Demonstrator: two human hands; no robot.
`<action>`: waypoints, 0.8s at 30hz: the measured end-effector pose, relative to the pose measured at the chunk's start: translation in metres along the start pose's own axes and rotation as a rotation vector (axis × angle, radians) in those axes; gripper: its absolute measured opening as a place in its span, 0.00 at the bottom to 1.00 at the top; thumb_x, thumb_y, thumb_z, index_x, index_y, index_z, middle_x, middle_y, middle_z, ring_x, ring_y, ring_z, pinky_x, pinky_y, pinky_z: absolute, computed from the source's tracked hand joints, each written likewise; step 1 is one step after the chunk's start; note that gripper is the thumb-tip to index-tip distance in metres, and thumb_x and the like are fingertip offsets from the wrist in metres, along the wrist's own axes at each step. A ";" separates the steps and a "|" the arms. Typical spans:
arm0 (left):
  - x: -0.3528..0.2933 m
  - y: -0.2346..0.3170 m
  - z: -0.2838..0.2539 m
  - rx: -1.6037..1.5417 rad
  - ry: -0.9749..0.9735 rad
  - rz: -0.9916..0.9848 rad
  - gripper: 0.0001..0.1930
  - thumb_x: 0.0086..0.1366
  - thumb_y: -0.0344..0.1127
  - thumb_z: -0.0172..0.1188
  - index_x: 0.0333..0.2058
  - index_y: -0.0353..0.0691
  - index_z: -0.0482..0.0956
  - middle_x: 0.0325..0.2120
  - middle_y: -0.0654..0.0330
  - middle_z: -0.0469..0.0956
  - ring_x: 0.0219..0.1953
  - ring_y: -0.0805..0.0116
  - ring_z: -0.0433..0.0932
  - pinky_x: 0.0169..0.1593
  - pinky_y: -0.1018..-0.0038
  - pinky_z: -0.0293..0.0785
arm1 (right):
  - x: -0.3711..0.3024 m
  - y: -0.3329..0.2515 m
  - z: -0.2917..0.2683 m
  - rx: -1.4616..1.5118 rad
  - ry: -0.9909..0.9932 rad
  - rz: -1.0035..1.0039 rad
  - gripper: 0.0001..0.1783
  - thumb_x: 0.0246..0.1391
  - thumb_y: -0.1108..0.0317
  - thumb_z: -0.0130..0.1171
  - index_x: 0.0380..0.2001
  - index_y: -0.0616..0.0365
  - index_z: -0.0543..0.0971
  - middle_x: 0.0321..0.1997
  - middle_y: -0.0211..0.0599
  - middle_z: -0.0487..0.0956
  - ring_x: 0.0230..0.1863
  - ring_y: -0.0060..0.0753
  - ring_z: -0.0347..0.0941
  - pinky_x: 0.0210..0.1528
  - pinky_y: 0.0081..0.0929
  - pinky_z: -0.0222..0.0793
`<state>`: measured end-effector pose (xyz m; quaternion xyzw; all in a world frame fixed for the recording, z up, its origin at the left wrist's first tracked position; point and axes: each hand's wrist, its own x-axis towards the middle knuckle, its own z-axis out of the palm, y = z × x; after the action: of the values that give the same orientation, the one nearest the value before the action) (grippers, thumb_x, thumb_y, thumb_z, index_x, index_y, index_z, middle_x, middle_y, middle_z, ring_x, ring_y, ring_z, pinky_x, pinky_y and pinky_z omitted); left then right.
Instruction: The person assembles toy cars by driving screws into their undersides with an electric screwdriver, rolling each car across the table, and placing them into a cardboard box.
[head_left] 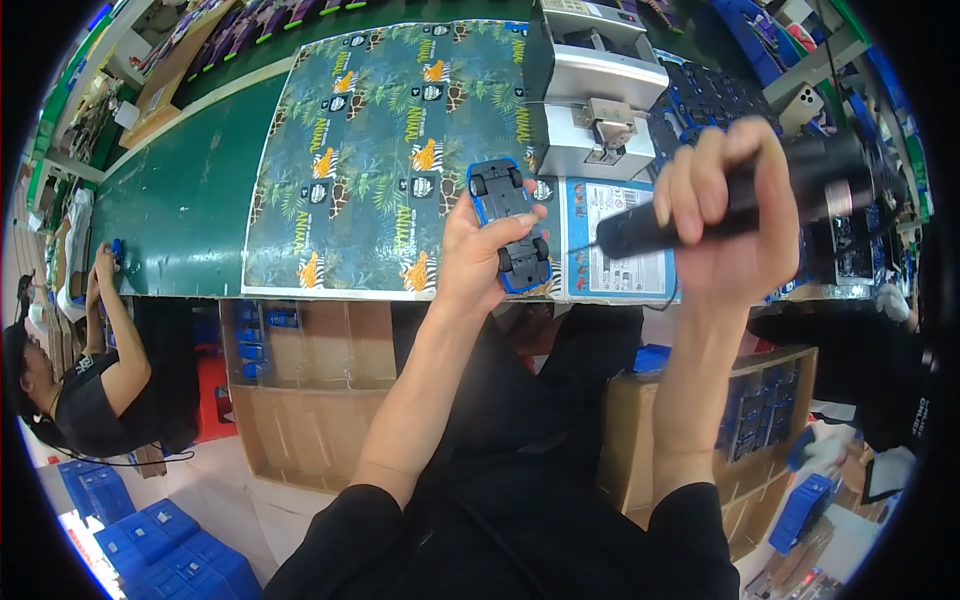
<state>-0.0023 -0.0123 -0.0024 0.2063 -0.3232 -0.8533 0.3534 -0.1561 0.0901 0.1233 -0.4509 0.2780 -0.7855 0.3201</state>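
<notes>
A blue toy car lies in my left hand, with its black underside and wheels turned up toward me. My fingers and thumb close around its sides above the front part of the bench. Out to the right, my right hand is wrapped around a black electric screwdriver, somewhat smeared by motion. The tool lies roughly level, its thin bit pointing left toward the car but apart from it. Behind the tool stands a metal screw feeder.
Sheets printed with animals cover the green bench. A blue and white printed card lies below the feeder. Open cardboard boxes with blue parts flank my legs. At far left, another person handles a small blue thing.
</notes>
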 end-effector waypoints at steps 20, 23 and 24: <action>0.004 0.002 0.002 -0.015 0.034 -0.098 0.23 0.53 0.18 0.62 0.50 0.35 0.72 0.44 0.57 0.78 0.42 0.66 0.81 0.40 0.68 0.80 | -0.029 0.040 0.026 -0.162 -0.092 0.073 0.15 0.53 0.67 0.63 0.32 0.57 0.65 0.18 0.32 0.69 0.15 0.23 0.64 0.25 0.26 0.70; 0.003 0.003 0.005 -0.016 0.043 -0.116 0.23 0.53 0.18 0.61 0.49 0.36 0.73 0.43 0.58 0.79 0.42 0.67 0.80 0.41 0.69 0.79 | -0.030 0.041 0.026 -0.060 -0.115 0.074 0.16 0.48 0.69 0.65 0.32 0.55 0.65 0.18 0.31 0.70 0.16 0.24 0.66 0.25 0.26 0.71; 0.004 0.002 0.004 -0.007 0.029 -0.123 0.23 0.53 0.18 0.61 0.49 0.36 0.73 0.43 0.58 0.79 0.41 0.67 0.80 0.41 0.69 0.79 | -0.030 0.041 0.026 -0.057 -0.113 0.080 0.16 0.48 0.69 0.65 0.32 0.55 0.65 0.18 0.31 0.70 0.16 0.24 0.66 0.25 0.26 0.71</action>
<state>-0.0062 -0.0147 0.0020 0.2371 -0.3017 -0.8714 0.3055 -0.1111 0.0825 0.0891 -0.4922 0.2993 -0.7371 0.3533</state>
